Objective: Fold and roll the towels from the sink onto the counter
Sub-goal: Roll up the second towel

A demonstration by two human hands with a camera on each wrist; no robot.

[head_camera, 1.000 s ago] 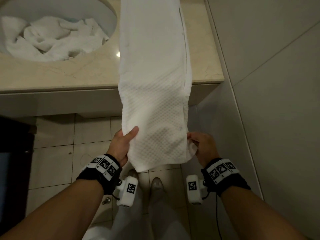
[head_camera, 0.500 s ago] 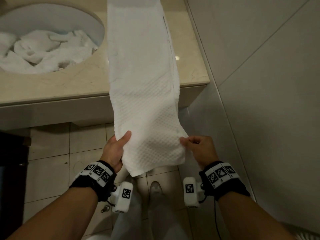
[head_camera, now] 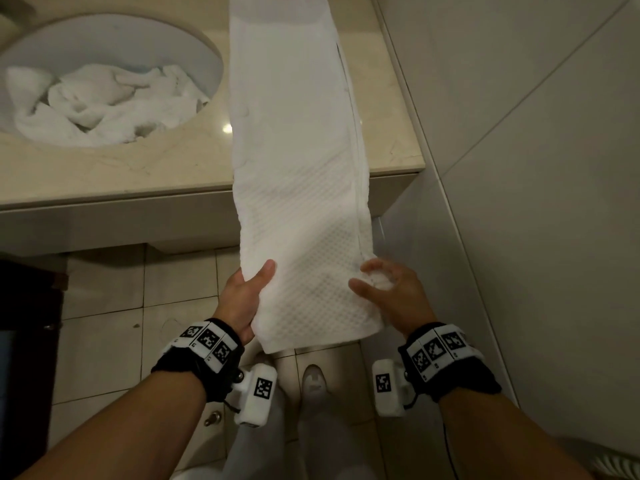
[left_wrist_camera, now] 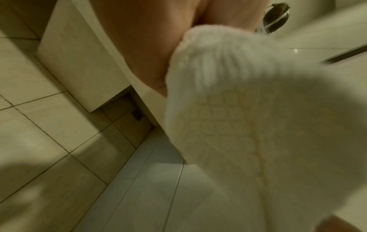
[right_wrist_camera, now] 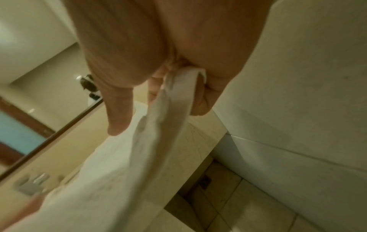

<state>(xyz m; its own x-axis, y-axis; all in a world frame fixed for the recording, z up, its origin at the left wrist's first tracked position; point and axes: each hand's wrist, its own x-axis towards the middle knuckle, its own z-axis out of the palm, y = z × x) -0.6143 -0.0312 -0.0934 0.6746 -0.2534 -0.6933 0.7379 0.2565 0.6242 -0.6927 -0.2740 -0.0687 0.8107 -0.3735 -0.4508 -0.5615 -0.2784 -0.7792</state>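
My left hand (head_camera: 242,299) grips the near left edge of the folded towel (head_camera: 298,161), thumb on top and fingers curled out of sight underneath. My right hand (head_camera: 391,299) holds the near right edge, thumb lying across the top face and fingers curled with a bunch of cloth pinched between them; the right wrist view shows that hem caught between thumb and fingers (right_wrist_camera: 204,94). The towel runs as a long strip away from my fingers, up over the counter (head_camera: 121,168) edge and flat along it, its near end hanging over the floor tiles below my hands. Ahead and left of my left hand, more towels (head_camera: 100,105) lie crumpled in the round sink (head_camera: 207,53).
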